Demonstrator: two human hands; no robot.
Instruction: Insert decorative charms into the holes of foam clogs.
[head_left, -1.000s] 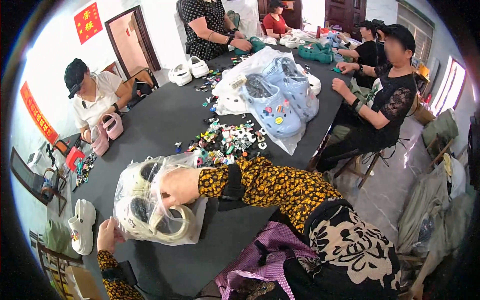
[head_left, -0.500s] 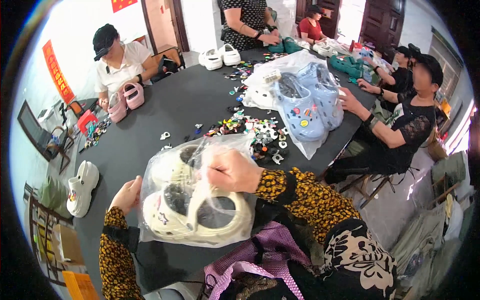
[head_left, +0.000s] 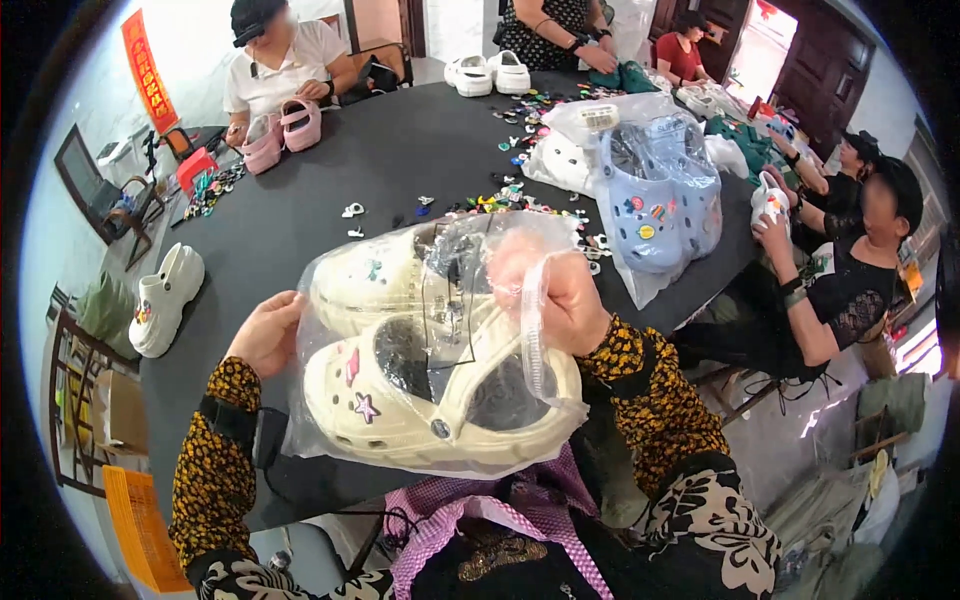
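In front of me is a clear plastic bag (head_left: 545, 400) with a pair of cream clogs (head_left: 385, 440) inside. The nearer clog carries a purple star charm and a pink charm; the farther one has a greenish charm. At the bag's left side, my left hand (head_left: 266, 336) pinches the plastic, its fingers partly hidden behind the edge. My right hand (head_left: 568, 300) is closed in a fist on the bag's right end, where the plastic bunches and a ridged strip hangs beside the knuckles. Its fingertips are partly covered by the clear film.
A white clog (head_left: 167, 300) stands at the table's left edge. Loose shoe charms (head_left: 500, 197) lie beyond my bag. Bagged blue clogs (head_left: 655, 210) sit to the right. Across the dark table (head_left: 400, 145) are pink clogs (head_left: 265, 145) and white clogs (head_left: 487, 75), with several people around.
The bagged cream clogs are turned and sit farther right in view, with my right hand now at the bag's right end. A person at right now holds a white clog. The view has shifted.
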